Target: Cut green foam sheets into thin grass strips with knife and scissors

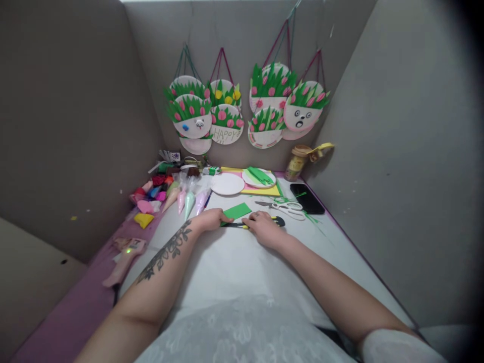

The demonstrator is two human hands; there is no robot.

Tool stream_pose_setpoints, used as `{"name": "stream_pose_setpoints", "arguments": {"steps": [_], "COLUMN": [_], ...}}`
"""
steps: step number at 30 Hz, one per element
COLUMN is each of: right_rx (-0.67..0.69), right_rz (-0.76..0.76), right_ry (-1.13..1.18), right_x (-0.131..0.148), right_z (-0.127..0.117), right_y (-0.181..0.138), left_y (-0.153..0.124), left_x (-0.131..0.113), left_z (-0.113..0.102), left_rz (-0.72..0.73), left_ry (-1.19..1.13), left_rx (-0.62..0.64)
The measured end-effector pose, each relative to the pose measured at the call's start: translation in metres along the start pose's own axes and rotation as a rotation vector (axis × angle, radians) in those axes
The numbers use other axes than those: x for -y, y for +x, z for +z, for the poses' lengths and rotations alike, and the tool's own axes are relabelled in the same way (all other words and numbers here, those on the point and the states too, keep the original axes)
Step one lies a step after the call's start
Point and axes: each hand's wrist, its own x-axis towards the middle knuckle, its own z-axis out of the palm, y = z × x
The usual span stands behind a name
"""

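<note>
My left hand (212,219) rests on the white table (227,262), fingers curled against the edge of a green paper rectangle (237,210). Close beside it my right hand (262,227) lies with fingers closed over a pair of black and yellow scissors (278,221) lying flat on the table; the black handle loop sticks out to the right. The scissors' blade end runs left under both hands. The green paper lies just beyond the two hands.
White-handled scissors (289,207) and a black phone (307,198) lie to the right. Paper plates (227,184), yellow sheets and green strips sit behind. Coloured piping bags (189,201) and clay bits crowd the left. A jar (297,162) stands in the corner. Decorated plates (270,96) hang on the wall.
</note>
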Motion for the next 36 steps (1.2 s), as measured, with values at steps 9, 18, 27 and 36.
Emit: {"name": "stream_pose_setpoints", "arguments": {"steps": [9, 18, 27, 36], "right_rx": [-0.1, -0.066, -0.146, -0.308], "right_rz": [-0.199, 0.464, 0.609, 0.369], "right_ry": [0.163, -0.003, 0.064, 1.387], "right_x": [0.001, -0.073, -0.069, 0.016], "right_z": [-0.009, -0.023, -0.013, 0.001], "right_y": [-0.012, -0.042, -0.035, -0.007], "left_y": [-0.005, -0.009, -0.004, 0.0], "left_x": [0.005, -0.031, -0.049, -0.086], "left_z": [-0.001, 0.004, 0.007, 0.029], "left_rz": [-0.003, -0.238, -0.313, -0.077], "left_ry": [-0.005, 0.189, 0.221, -0.075], "left_rx": [-0.005, -0.122, -0.236, -0.288]}}
